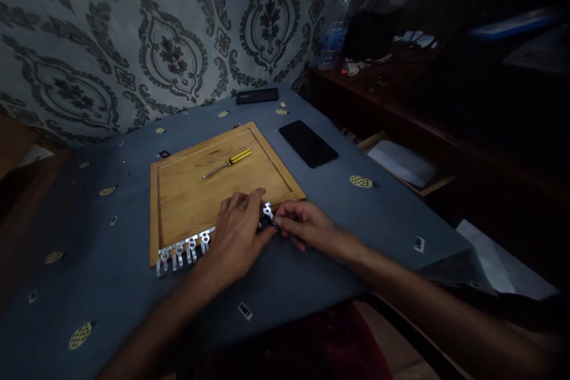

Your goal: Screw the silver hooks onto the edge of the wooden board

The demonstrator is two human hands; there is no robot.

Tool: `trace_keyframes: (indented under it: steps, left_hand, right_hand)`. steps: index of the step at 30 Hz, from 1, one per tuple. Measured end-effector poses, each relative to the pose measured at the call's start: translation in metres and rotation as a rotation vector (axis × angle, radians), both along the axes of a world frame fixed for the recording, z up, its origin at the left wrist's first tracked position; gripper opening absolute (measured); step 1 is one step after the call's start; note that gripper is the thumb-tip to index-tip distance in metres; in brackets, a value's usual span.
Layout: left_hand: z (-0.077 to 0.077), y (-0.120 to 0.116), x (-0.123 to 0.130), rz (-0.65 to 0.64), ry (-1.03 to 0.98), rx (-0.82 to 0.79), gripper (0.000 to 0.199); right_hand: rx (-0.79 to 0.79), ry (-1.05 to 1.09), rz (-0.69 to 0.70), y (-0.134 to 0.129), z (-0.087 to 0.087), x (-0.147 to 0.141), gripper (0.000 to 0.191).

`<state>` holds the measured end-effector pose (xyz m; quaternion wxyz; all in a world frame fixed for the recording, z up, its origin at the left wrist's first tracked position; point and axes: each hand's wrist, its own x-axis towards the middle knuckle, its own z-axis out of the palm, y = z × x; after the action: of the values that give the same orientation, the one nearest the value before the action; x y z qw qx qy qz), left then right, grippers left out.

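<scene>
A metal hook rail (192, 241) with several silver hooks lies along the near edge of a framed wooden board (191, 202). Over its middle rests my left hand (238, 234), fingers arched across the rail and thumb on the near side, steadying it. The palm hides that stretch of the rail. My right hand (305, 222) pinches a silver hook (268, 209) at the rail's right end, its fingertips partly covering the hook's lower part. Farther back on the board, a screwdriver (229, 162) with a yellow and black handle lies at a slant.
A black phone (308, 143) lies right of the board on a blue tablecloth (329, 237). Behind it, a dark flat device (257, 95) sits near the patterned wall. A plastic bottle (338, 24) stands on the dark wooden desk (351, 86) at right, above an open drawer (403, 163).
</scene>
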<state>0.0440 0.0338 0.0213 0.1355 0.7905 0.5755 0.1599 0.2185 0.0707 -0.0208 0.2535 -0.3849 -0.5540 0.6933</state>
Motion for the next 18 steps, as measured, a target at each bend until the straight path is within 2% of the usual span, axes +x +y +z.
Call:
trace_keyframes:
  steps: [3,7,10,12,14,18]
  left_hand:
    - [0.001,0.0,0.001,0.005,-0.022,-0.02,0.056]
    - [0.001,0.0,0.003,0.026,-0.016,-0.052,0.058]
    - [0.001,0.001,0.002,0.023,-0.028,-0.051,0.06]
    - [0.0,0.001,0.002,0.018,-0.045,-0.051,0.062]
    - [-0.002,0.001,0.001,0.021,-0.052,-0.053,0.063]
    - [-0.004,0.0,0.0,0.025,-0.056,-0.045,0.062]
  right_hand:
    - [0.143,-0.075,-0.031,-0.001,0.002,0.003,0.031]
    - [0.658,-0.292,-0.159,0.001,0.007,0.01,0.015]
    - [1.014,-0.397,-0.087,0.01,0.007,0.014,0.014]
    - [1.18,-0.407,-0.019,0.016,0.004,0.015,0.016]
    - [1.255,-0.39,0.045,0.021,0.0,0.016,0.02]
    - [1.252,-0.36,0.093,0.022,-0.008,0.017,0.024]
